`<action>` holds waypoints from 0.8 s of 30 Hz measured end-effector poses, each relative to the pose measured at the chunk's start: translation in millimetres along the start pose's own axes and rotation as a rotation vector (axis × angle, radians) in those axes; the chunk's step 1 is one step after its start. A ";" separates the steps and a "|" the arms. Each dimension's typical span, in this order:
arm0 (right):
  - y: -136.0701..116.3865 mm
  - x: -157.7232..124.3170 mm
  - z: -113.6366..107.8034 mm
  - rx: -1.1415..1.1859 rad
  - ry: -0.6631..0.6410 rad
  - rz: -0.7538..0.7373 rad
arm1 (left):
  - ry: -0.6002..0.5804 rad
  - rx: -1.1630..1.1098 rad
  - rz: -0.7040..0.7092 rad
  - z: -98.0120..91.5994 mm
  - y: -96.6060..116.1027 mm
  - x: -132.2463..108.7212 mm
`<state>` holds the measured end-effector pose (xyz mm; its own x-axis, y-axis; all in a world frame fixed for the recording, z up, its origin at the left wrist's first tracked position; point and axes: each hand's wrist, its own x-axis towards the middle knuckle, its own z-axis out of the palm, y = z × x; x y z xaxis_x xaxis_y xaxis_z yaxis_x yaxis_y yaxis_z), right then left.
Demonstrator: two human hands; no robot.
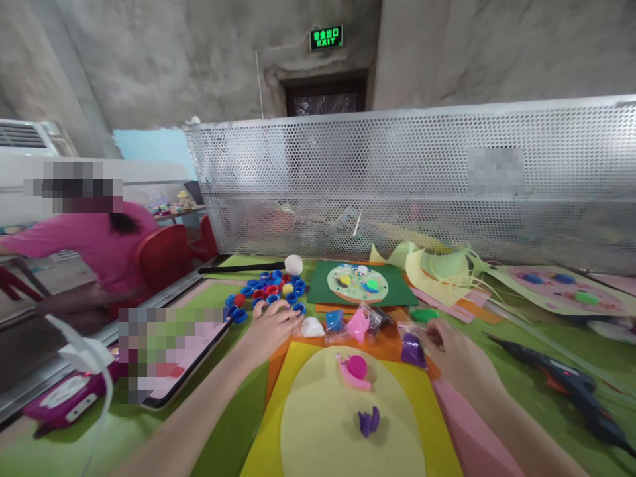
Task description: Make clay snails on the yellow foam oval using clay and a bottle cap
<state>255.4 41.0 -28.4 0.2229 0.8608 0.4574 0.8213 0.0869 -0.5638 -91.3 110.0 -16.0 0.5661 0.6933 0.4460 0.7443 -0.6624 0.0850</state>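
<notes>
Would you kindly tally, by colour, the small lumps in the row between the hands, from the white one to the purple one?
White lump: 1
Blue lump: 1
Pink lump: 1
Dark lump: 1
Purple lump: 1
Total: 5

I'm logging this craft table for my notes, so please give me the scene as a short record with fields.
Left hand: fingers spread, at the edge of the bottle caps
Right hand: fingers curled, beside the purple clay bag; grip unclear
Centre: pale yellow oval on a yellow sheet
On the oval: pink snail, purple pieces nearer the wearer
Behind: decorated green card
Right side: glue gun
</notes>
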 end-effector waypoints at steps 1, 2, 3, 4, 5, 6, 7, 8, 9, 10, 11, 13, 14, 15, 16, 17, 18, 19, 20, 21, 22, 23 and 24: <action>0.9 0.4 -1.2 -0.051 0.061 -0.019 | 0.023 0.001 -0.007 -0.7 0.6 0.6; 0.4 0.5 -2.7 -0.091 0.114 -0.046 | 0.050 -0.001 -0.016 -1.5 1.3 1.3; -1.8 0.1 -4.1 -0.121 0.150 -0.083 | 0.079 -0.006 -0.026 -2.6 2.0 2.1; -5.9 -1.1 -5.5 -0.141 0.165 -0.129 | 0.108 -0.012 -0.037 -3.8 2.8 2.8; -11.9 -3.3 -6.6 -0.152 0.161 -0.185 | 0.138 -0.020 -0.049 -5.2 4.0 3.5; -19.4 -6.4 -7.3 -0.155 0.142 -0.248 | 0.167 -0.029 -0.061 -6.9 5.8 4.0; -28.1 -10.6 -7.5 -0.155 0.113 -0.316 | 0.195 -0.039 -0.071 -9.0 8.4 4.4; -37.3 -15.6 -7.1 -0.153 0.084 -0.387 | 0.220 -0.051 -0.080 -11.2 12.0 4.5; -46.4 -21.1 -6.3 -0.148 0.046 -0.464 | 0.242 -0.063 -0.084 -13.6 16.8 4.3; -54.8 -26.8 -4.9 -0.138 0.011 -0.548 | 0.262 -0.077 -0.085 -15.9 22.6 3.8; -62.2 -32.6 -3.1 -0.126 -0.025 -0.628 | 0.277 -0.092 -0.085 -18.0 29.5 3.0; -72.4 -43.0 1.5 -0.111 -0.079 -0.724 | 0.297 -0.131 -0.074 -20.9 45.3 0.6; -75.3 -47.3 4.1 -0.102 -0.101 -0.751 | 0.297 -0.156 -0.068 -21.5 53.6 -0.9; -76.7 -51.0 6.8 -0.090 -0.128 -0.774 | 0.298 -0.182 -0.063 -21.6 61.8 -2.7; -77.0 -54.0 9.7 -0.073 -0.149 -0.791 | 0.291 -0.208 -0.057 -21.3 69.8 -4.5; -76.3 -56.5 12.6 -0.047 -0.161 -0.796 | 0.278 -0.247 -0.051 -20.7 77.3 -6.5; -75.0 -58.4 15.6 -0.015 -0.159 -0.786 | 0.249 -0.312 -0.054 -19.9 84.3 -8.5; -73.2 -60.0 18.5 0.018 -0.137 -0.759 | 0.199 -0.457 -0.088 -19.2 90.6 -10.5; -71.3 -61.1 21.4 0.047 -0.098 -0.725 | 0.124 -0.595 -0.150 -18.7 96.0 -12.4; -69.3 -62.0 24.0 0.072 -0.046 -0.688 | 0.050 -0.719 -0.221 -18.3 100.7 -14.0; -67.6 -62.5 26.1 0.097 0.007 -0.652 | -0.021 -0.827 -0.278 -18.2 104.3 -15.3; -66.4 -62.6 27.6 0.123 0.044 -0.630 | -0.086 -0.903 -0.307 -18.4 107.0 -16.3; -65.8 -62.4 28.2 0.154 0.052 -0.616 | -0.135 -0.957 -0.312 -18.6 108.8 -16.8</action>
<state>172.7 -4.3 -39.3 -0.2386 0.6048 0.7598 0.7230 0.6330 -0.2769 -26.5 21.0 2.4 0.4742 0.8613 0.1821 0.3034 -0.3541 0.8846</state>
